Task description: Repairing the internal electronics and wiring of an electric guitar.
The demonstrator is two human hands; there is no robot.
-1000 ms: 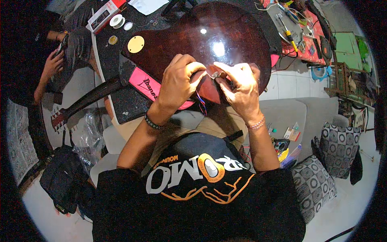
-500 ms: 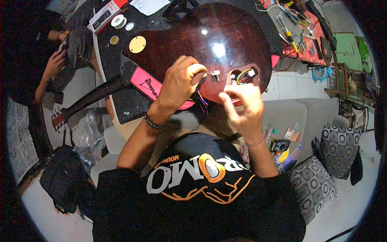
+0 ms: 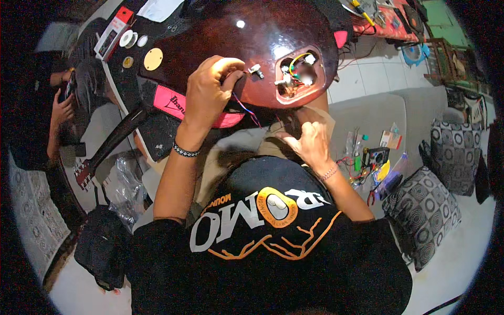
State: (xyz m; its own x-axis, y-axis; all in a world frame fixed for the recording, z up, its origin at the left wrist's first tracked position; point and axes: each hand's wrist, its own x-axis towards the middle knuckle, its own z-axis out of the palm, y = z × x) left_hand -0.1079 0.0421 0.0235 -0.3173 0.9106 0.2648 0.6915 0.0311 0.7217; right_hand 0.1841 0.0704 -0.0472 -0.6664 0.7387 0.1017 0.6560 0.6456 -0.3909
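An electric guitar (image 3: 210,37) with a glossy dark red-brown body lies back up in front of me. My left hand (image 3: 210,89) is closed in a pinch on thin wires (image 3: 244,107); their red and blue-purple ends hang over the body's near edge. Just right of those fingertips, a small metal potentiometer (image 3: 256,71) rests on the wood. Farther right, an uncovered control cavity (image 3: 282,94) shows coloured wires and electronic parts. Below it, over my lap, my right hand (image 3: 313,146) has its thumb stretched away from bent fingers, and nothing shows between them.
A round cream cover plate (image 3: 153,59) sits on the guitar. Solder spools (image 3: 127,38) and a red-and-white box (image 3: 113,34) are at the table's far left. Tools and loose parts (image 3: 375,163) lie on the grey sofa (image 3: 362,113) at right. Another person's hand (image 3: 63,107) holds a phone.
My right hand has drawn back from the control cavity toward my lap, uncovering it. The left hand keeps its pinch on the wires. The whole view has shifted somewhat.
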